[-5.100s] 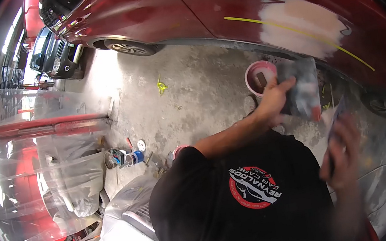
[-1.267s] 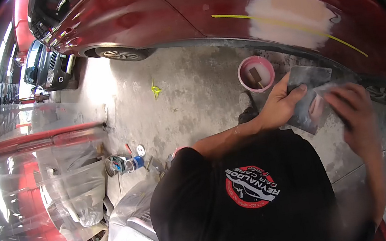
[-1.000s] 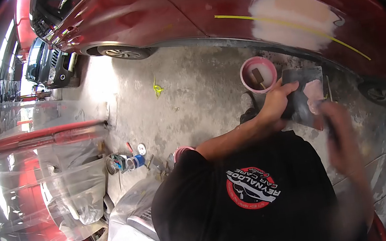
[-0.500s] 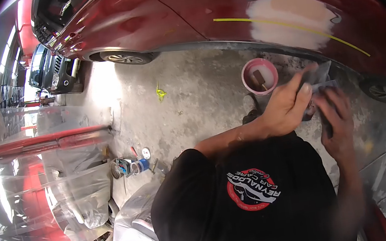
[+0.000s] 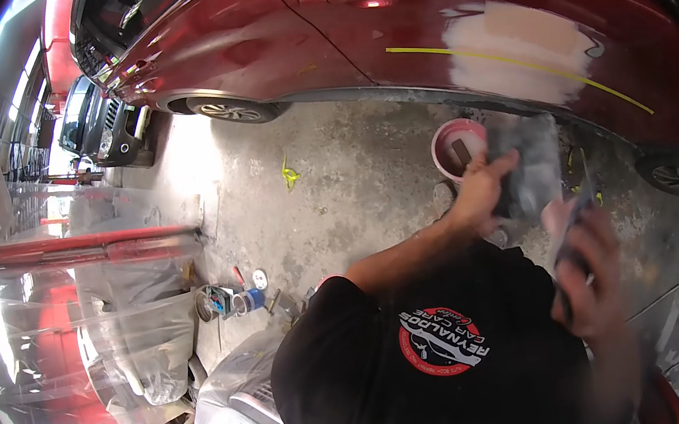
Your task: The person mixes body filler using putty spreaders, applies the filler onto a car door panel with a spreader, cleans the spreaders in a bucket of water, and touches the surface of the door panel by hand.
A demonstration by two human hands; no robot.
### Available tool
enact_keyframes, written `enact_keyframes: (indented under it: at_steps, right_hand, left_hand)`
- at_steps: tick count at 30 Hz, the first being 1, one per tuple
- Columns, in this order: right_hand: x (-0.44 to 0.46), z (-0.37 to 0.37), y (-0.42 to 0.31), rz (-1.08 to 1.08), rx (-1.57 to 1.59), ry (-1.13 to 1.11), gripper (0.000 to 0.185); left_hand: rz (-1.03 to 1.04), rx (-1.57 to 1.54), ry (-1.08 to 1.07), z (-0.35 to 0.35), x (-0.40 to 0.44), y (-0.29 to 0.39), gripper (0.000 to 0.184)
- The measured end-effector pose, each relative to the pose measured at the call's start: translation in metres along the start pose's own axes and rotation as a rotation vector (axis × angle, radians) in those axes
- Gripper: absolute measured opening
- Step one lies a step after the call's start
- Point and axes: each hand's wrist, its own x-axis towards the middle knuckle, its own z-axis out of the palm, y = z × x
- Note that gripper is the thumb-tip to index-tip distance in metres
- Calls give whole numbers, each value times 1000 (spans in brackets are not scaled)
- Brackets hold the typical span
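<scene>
- At the right of the scene, just out from the red car (image 5: 248, 56), the left hand (image 5: 479, 195) grips a flat grey board (image 5: 535, 171) by its left side, thumb lying across the face.
- Close to the board's right edge, the right hand (image 5: 591, 263) is closed around a thin flat spreader (image 5: 578, 215) (both hands are blurred, so the exact finger placing is hard to read). Pink paste (image 5: 554, 215) shows beside the spreader's blade; whether it touches the board, I cannot tell.
- Just left of the board, a pink bucket (image 5: 438, 153) stands on the concrete floor (image 5: 349, 158), with a brown block (image 5: 460, 152) inside.
- Beyond the hands, on the far side, the car carries a pale patch (image 5: 519, 39), whitish around a beige area, and a strip of yellow tape (image 5: 421, 50) runs across it.
- Farther left on the floor lies a crumpled yellow-green scrap (image 5: 290, 174); nearer, a blue can (image 5: 248, 301) sits just beside a white disc (image 5: 259, 278).
- At the far left, a dark vehicle (image 5: 120, 130) stands beyond clear plastic sheeting (image 5: 33, 376), while the black shirt (image 5: 378, 363) fills the near middle.
</scene>
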Motion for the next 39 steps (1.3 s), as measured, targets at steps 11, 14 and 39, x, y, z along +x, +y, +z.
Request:
enact_keyframes:
  at_steps: [11,14,39]
  right_hand:
    - [-6,-12,25,235,-271,-115,60]
    - [1,-14,33,518,329,-299,61]
    - [0,30,9,193,-15,-174,68]
  left_hand:
    - [195,258,-140,-6,-9,-13,26]
    - [192,227,-136,1,-8,-10,28]
    - [645,910,-116,11,-25,16,37]
